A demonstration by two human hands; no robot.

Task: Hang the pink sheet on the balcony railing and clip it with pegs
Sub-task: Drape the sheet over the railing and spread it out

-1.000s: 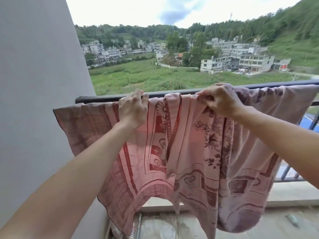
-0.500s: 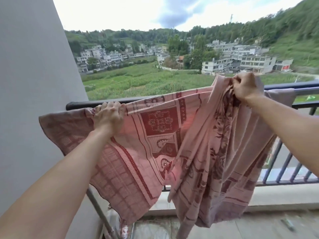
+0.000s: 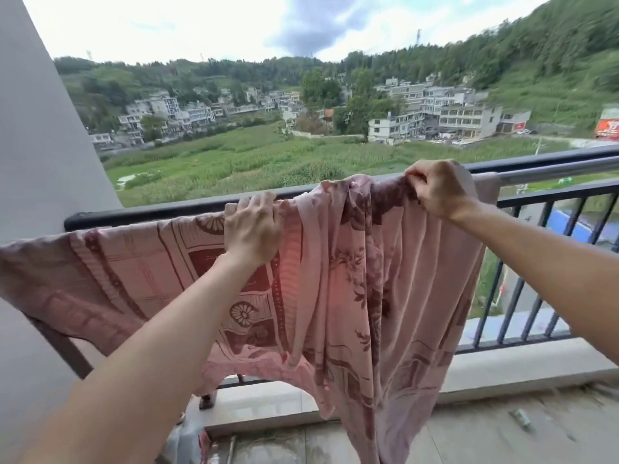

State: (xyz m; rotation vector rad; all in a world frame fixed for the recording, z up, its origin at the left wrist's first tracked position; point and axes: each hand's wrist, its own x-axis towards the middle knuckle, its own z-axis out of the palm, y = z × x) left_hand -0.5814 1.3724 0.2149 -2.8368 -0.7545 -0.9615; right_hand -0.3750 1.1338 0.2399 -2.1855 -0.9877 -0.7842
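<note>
The pink sheet [image 3: 338, 296], patterned in dark red, hangs over the dark balcony railing [image 3: 147, 214]. Its left part is spread flat along the rail; its right part hangs in bunched folds down towards the floor. My left hand [image 3: 253, 226] grips the sheet's top edge on the rail near the middle. My right hand [image 3: 440, 187] holds a gathered bunch of the fabric at the rail further right. No pegs show anywhere in view.
A grey wall [image 3: 40, 145] closes the balcony on the left. A silver rod [image 3: 556, 169] runs along the rail at right. Vertical bars [image 3: 542, 279] stand over a concrete kerb [image 3: 522, 366]. A small object [image 3: 521, 418] lies on the wet floor.
My left hand has moved right along the rail. My right hand has come down to rail height, and the raised fabric now lies lower over the rail.
</note>
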